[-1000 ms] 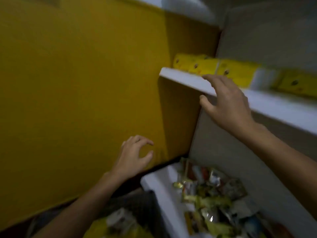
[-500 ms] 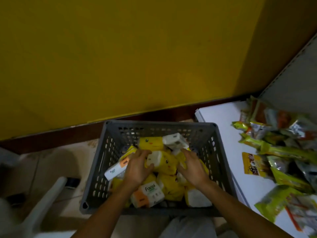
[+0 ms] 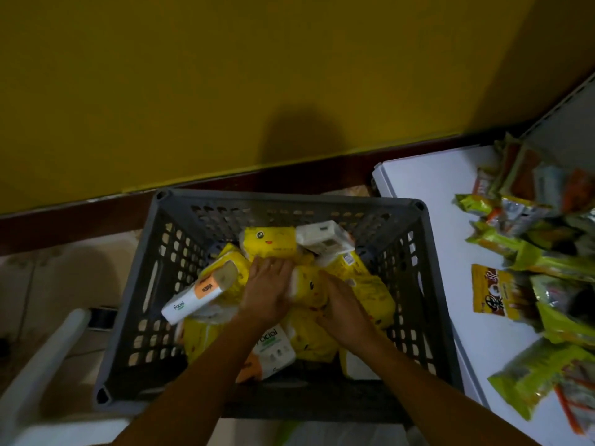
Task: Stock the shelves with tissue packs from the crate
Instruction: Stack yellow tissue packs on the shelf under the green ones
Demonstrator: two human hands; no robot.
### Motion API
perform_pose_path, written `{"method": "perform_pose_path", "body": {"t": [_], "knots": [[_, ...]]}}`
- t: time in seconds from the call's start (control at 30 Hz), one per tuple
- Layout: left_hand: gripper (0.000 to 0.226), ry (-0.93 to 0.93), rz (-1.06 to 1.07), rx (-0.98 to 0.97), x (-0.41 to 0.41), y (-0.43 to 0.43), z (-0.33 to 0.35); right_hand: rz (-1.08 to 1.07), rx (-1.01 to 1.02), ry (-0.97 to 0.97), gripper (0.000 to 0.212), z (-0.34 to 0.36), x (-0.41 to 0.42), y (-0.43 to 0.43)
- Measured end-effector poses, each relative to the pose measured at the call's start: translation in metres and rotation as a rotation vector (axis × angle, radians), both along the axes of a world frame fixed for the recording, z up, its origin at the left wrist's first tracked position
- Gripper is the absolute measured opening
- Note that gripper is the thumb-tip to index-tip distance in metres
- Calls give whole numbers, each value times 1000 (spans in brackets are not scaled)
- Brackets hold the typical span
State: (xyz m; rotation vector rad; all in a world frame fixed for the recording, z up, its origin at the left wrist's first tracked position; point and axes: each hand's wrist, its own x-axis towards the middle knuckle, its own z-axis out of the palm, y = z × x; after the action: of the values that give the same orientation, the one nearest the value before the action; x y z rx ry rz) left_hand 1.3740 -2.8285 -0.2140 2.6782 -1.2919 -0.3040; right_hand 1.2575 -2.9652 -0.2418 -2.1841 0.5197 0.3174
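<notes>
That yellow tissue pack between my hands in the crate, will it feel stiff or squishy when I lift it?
Probably squishy: the yellow tissue pack between the left hand and right hand looks like a soft film-wrapped bundle. Likely light for its size, being tissue. The shiny wrap may be slippery, so grip from both sides.

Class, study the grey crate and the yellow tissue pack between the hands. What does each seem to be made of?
The grey crate looks like rigid moulded plastic, matt: its walls are pierced with regular slots. The yellow tissue pack seems wrapped in thin, glossy plastic film, printed, with soft rounded edges; blur leaves this uncertain.
</notes>
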Motion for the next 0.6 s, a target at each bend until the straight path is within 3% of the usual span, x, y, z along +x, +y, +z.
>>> {"method": "perform_pose_path", "body": {"t": [0.1, 0.17, 0.27, 0.5, 0.6], "knots": [[68, 248, 127, -179, -4, -7, 26, -56, -43, 16, 82, 21, -7, -8], [70, 397, 292, -318, -4, -14, 48, -90, -20, -9, 92, 40, -11, -17], [64, 538, 432, -521, -3, -28, 85, -125, 47, -157, 99, 81, -13, -30], [25, 822, 541, -851, 2, -47, 179, -183, 35, -448, 97, 201, -23, -38], [21, 936, 411, -982, -7, -53, 233, -331, 260, -548, 85, 258, -32, -36]]}}
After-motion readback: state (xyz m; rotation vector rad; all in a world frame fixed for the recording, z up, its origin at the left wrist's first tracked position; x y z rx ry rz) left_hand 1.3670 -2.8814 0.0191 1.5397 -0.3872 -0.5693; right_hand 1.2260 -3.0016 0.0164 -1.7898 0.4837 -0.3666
